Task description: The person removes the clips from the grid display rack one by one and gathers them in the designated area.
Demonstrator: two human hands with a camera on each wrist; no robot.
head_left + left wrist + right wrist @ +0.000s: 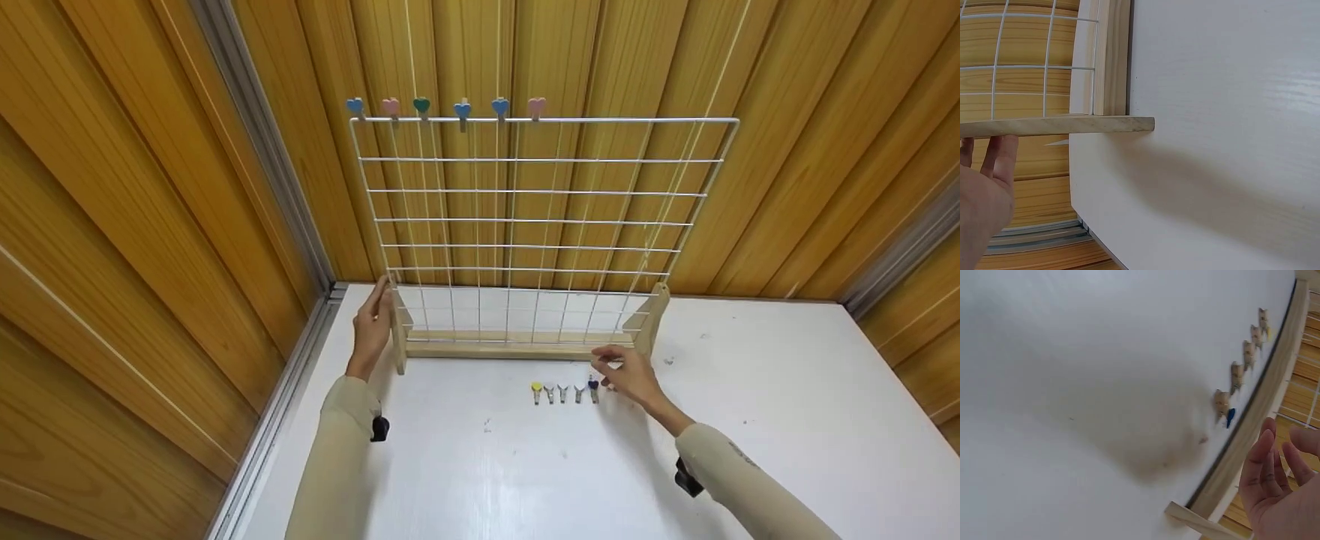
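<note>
My left hand [373,321] is at the outer face of the left wooden end piece [1055,125] of a white wire grid rack [510,222]. In the left wrist view its fingertips [1006,147] touch that wood, fingers fairly straight. Near the rack's right front, my right hand [628,373] hovers over the tabletop with fingers loosely bent and nothing between them. Beside it lies a row of several small wooden clothespins; the nearest has a dark blue heart [593,385], and the farthest carries a yellow heart [536,387].
Several heart-topped clothespins, among them a green-heart clothespin [421,106] and a pink-heart clothespin [536,108], sit along the left half of the top wire. A right wooden end piece [654,319] supports the grid on the white table [465,465]. Wood-panelled walls [135,225] enclose it.
</note>
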